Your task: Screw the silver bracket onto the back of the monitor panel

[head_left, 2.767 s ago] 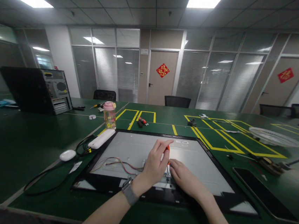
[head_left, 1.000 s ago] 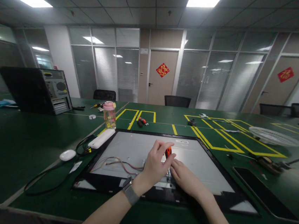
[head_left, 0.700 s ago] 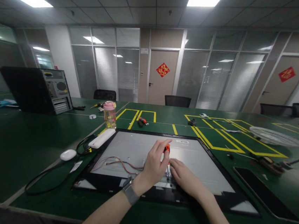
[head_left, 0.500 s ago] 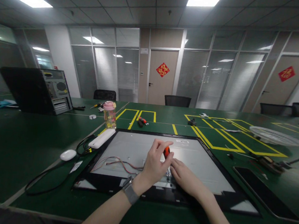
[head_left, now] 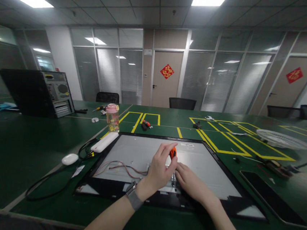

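Observation:
A flat display panel lies on the table, its grey metal back up inside a black frame. My left hand, with a watch at the wrist, curls its thumb and fingers around the orange and black handle of a screwdriver. The handle points up over the panel's lower middle; its tip is hidden. Close beside it, my right hand rests low on the panel with fingers together by a small metal part. Whatever those fingertips pinch is hidden. Thin coloured wires run left from under my left hand.
Left of the panel are a white box-shaped device, a white mouse, black cables and a pink-lidded bottle. A computer case stands further left. At right lies a dark phone-like slab; small tools lie beyond the panel.
The screwdriver's handle has turned and tilted slightly in my left hand, whose fingers have shifted a little. My right hand stays in place.

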Available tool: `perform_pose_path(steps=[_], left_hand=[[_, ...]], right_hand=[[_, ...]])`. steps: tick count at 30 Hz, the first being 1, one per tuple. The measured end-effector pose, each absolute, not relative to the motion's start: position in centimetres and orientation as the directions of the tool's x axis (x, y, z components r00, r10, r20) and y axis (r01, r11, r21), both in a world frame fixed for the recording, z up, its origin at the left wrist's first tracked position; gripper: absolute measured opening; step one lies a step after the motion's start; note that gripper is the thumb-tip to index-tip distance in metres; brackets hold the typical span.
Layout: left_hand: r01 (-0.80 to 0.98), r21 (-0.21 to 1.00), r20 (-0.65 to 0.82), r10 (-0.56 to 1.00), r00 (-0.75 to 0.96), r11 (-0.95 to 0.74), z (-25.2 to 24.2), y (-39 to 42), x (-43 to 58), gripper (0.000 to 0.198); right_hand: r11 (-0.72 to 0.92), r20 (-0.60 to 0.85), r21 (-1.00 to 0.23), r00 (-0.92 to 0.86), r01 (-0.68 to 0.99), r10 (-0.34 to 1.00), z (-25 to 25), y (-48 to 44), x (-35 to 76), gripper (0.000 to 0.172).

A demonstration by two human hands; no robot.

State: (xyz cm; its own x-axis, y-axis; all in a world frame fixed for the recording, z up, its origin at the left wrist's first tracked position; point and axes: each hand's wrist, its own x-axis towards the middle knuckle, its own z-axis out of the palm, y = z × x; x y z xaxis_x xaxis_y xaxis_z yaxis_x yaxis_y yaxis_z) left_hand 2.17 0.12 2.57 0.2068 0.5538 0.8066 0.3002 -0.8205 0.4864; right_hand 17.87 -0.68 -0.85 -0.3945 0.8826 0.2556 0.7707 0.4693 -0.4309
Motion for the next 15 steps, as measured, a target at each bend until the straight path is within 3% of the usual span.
perform_pose_path(steps=[15], left_hand=[[0.268,0.525,0.799,0.577,0.172,-0.808,2.74,0.04,2.17,0.036]], right_hand=[[0.467,0.248,-0.412,-0.397,0.783,0.884,-1.37,-0.34,17.98,0.037]])
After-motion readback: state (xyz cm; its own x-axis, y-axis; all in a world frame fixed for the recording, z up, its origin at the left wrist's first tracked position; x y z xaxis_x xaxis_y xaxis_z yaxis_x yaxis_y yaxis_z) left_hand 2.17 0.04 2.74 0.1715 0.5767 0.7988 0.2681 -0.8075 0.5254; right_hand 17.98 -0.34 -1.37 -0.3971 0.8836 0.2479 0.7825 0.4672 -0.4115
